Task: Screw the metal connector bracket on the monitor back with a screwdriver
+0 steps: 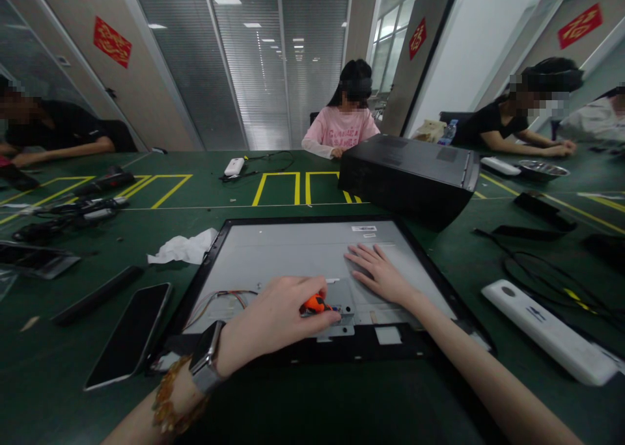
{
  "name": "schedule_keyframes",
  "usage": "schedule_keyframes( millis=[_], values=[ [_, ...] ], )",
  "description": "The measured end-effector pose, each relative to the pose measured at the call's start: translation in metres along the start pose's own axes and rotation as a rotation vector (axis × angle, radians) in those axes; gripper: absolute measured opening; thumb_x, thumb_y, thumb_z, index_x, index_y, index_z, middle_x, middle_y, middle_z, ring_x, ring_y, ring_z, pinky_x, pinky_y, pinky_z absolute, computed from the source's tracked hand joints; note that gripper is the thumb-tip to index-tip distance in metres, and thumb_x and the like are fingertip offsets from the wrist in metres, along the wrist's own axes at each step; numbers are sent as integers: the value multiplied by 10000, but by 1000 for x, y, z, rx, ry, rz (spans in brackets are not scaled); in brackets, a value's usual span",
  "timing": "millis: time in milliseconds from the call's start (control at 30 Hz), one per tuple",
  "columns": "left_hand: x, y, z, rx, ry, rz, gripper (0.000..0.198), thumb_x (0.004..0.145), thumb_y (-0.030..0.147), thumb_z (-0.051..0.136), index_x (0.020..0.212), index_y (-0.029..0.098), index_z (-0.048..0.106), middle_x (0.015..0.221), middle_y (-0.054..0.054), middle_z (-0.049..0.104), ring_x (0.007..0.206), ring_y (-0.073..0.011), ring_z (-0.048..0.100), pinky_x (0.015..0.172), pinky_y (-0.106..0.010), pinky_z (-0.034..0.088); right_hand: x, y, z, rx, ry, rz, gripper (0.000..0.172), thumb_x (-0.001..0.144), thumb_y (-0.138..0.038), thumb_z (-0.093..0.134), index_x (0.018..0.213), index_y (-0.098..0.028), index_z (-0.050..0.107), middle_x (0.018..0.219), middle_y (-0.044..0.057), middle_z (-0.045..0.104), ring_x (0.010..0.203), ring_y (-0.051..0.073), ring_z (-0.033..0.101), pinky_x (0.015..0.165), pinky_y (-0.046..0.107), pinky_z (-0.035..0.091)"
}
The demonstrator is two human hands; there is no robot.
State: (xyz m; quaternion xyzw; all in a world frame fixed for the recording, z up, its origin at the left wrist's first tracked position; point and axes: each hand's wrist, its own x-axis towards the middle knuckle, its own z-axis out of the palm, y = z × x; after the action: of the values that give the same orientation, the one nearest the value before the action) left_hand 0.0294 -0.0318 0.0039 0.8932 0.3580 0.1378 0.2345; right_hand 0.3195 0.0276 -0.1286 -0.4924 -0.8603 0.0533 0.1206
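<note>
A display panel [303, 250] with a grey metal back and black frame lies flat on the green table. My left hand [280, 308] is closed around a screwdriver [315, 303] with an orange and black handle, held low over the metal bracket [347, 321] near the panel's front edge. Its tip is hard to make out among the fingers. Flat on the panel's back, to the right of the bracket, rests my right hand [378, 272] with fingers spread. Thin coloured wires [215, 298] run across the panel left of my left hand.
Behind the panel stands a large black housing [410, 172]. A phone [129, 337], a black strip [97, 295] and white tissue [183, 248] lie left. On the right are a white device [547, 331] and black cables [541, 276]. Several people sit around the table.
</note>
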Motion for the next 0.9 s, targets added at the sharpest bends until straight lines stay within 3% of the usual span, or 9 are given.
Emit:
schedule_keyframes(
  millis=[67, 200, 333, 433, 567, 700, 900],
  values=[
    [1, -3, 0, -13, 0, -41, 272, 970, 439, 521, 909, 186, 598, 771, -9, 642, 675, -165, 591, 602, -273, 415, 0, 0, 0, -1, 1, -1, 490, 1003, -458, 381, 1450, -270, 448, 1541, 68, 404, 1442, 282, 294, 1156, 578, 194],
    [1, -9, -1, -49, 0, -66, 208, 977, 362, 493, 947, 185, 598, 848, -22, 659, 727, -163, 606, 635, -271, 438, 0, 1, 1, -3, 8, -1, 491, 1002, -459, 382, 1456, -283, 441, 1539, 68, 407, 1443, 282, 292, 1156, 580, 195],
    [-2, -10, -3, -28, 7, -42, 84, 892, 242, 532, 951, 191, 566, 912, -23, 648, 791, -183, 605, 689, -300, 450, 0, 1, 2, -5, 11, -1, 488, 1004, -453, 381, 1453, -274, 445, 1537, 71, 409, 1439, 281, 300, 1155, 579, 195],
    [-4, -7, -4, -21, 10, -23, 144, 824, 168, 537, 965, 197, 544, 976, -26, 641, 843, -195, 606, 727, -314, 456, 0, 2, 3, 0, 9, -6, 495, 1007, -461, 371, 1456, -266, 441, 1541, 71, 402, 1439, 283, 299, 1156, 583, 189],
    [-4, -3, -5, 55, 17, -31, 113, 909, 269, 528, 989, 191, 548, 916, -36, 649, 786, -201, 612, 678, -306, 439, 0, 2, 3, 7, 12, -8, 494, 1007, -466, 370, 1457, -274, 438, 1543, 67, 401, 1442, 281, 294, 1155, 587, 189],
    [-2, -6, -3, 142, -3, -95, 282, 976, 453, 489, 995, 183, 571, 731, -21, 635, 642, -198, 594, 565, -286, 378, 0, 3, 3, 3, 10, -12, 499, 1004, -466, 378, 1464, -278, 427, 1543, 66, 401, 1443, 282, 292, 1156, 587, 187],
    [-1, -7, -3, 85, 10, -24, 106, 927, 274, 514, 966, 186, 560, 854, -31, 654, 715, -184, 606, 623, -292, 415, 0, 3, 3, -6, 8, -9, 500, 1007, -467, 368, 1466, -278, 425, 1546, 67, 394, 1442, 288, 292, 1154, 591, 196]
  ],
)
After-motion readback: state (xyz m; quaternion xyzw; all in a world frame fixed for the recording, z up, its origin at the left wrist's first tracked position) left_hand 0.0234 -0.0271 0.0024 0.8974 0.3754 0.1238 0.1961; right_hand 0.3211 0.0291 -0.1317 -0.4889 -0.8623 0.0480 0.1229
